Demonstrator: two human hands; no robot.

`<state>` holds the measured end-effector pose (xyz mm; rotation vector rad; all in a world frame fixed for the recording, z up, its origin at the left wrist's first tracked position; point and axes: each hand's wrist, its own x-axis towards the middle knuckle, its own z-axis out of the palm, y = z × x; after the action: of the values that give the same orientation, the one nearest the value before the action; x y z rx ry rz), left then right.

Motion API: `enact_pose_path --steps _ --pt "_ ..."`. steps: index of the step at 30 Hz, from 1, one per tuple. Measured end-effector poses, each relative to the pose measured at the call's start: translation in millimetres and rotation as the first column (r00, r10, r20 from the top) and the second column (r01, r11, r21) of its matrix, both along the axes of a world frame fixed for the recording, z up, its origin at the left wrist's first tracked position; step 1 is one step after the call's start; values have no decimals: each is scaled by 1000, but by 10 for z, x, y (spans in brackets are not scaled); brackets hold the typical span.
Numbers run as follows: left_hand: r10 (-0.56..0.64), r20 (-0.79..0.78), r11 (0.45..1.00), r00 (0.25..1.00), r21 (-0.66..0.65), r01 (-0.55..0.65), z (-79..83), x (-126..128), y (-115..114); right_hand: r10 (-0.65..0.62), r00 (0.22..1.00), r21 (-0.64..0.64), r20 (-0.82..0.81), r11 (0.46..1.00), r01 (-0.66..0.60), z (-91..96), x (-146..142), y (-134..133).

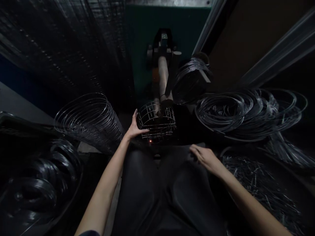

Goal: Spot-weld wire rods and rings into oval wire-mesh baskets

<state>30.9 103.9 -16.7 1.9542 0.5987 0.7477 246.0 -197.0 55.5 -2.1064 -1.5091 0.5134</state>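
I list one round silver wire basket (157, 126) at the tip of the grey cylindrical metal arm (163, 73). Left of the arm: left hand (135, 128), fingers spread at the basket. Right: right hand (203, 155), fingers curled; I cannot tell on what.

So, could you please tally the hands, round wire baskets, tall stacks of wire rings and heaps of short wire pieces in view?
Hands (left hand, right hand): 2
Round wire basket: 1
Tall stack of wire rings: 1
Heap of short wire pieces: 1
Total: 5
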Motion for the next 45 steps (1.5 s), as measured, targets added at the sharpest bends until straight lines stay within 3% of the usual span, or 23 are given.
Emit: enact_pose_path --steps 3,6,8,10,14,16,18,20,23,25,28,33,45 --pt "31 51 998 998 -58 -28 -45 82 -6 78 996 -72 -40 994 -81 -420 50 -298" --pt "89 111 988 990 -133 -74 -22 92 -21 72 987 -104 -143 991 -87 -533 84 -383" --pt "118 143 985 983 -139 -98 25 36 -62 7 986 -73 -168 997 -20 -377 45 -291" --pt "130 154 990 979 -76 -119 104 -53 -146 -33 982 -4 -185 999 33 -80 -77 -101" --pt "100 69 968 993 224 -113 356 -211 -438 90 947 103 -309 993 -61 573 -448 426" --pt "65 -20 941 998 333 -55 491 -237 -587 150 913 36 -379 988 -147 744 -576 693" --pt "32 -106 923 994 385 11 596 -222 -697 157 896 -85 -415 974 -210 772 -631 907" --pt "6 -163 909 987 413 63 657 -180 -762 143 931 -128 -336 972 -195 705 -638 1033" --pt "-25 -186 892 982 438 106 688 -106 -801 192 981 -52 23 980 -190 585 -637 1049" --pt "-31 -180 893 983 436 109 694 -67 -807 282 922 -89 265 959 -268 550 -649 991" --pt "-12 -177 901 984 425 87 706 -29 -803 406 792 -215 456 914 -344 548 -645 915" --pt "7 -172 901 985 429 68 730 32 -756 428 688 -205 586 900 -386 517 -519 933" --pt "5 -149 889 989 453 63 757 97 -647 410 654 -129 636 892 -433 496 -392 1017"
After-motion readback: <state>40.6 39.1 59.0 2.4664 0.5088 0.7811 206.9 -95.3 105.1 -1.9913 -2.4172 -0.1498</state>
